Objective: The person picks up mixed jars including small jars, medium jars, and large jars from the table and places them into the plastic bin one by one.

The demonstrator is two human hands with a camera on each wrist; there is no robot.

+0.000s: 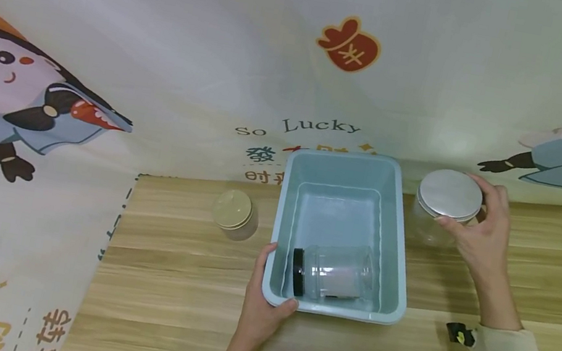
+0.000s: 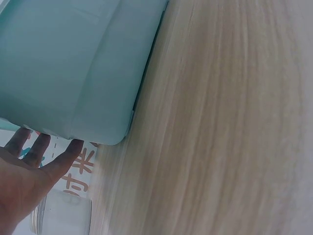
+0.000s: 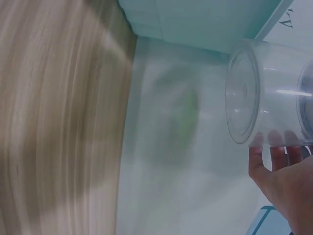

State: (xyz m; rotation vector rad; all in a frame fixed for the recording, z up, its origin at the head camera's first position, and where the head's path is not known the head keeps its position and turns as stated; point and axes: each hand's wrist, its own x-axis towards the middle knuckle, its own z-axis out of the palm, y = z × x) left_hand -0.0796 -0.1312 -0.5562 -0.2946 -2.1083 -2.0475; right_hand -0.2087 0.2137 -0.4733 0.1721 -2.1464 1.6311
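Observation:
My right hand (image 1: pixel 484 236) grips a clear jar with a silver lid (image 1: pixel 450 194) just right of the blue basin (image 1: pixel 399 246). In the right wrist view the clear jar (image 3: pixel 279 93) is off the table, its base showing and my fingers around its side. My left hand (image 1: pixel 263 307) holds the basin's near left corner, thumb over the rim. From the left wrist, that hand (image 2: pixel 29 176) has its fingertips against the basin's outer wall (image 2: pixel 63 73). Inside the basin a clear jar with a black lid (image 1: pixel 334 271) lies on its side.
A smaller jar with a gold-toned lid (image 1: pixel 232 211) stands left of the basin on the wood-grain table (image 1: pixel 167 306). Behind the table hangs a pale printed cloth (image 1: pixel 194 60) with cartoon figures and lettering, which also covers the sides.

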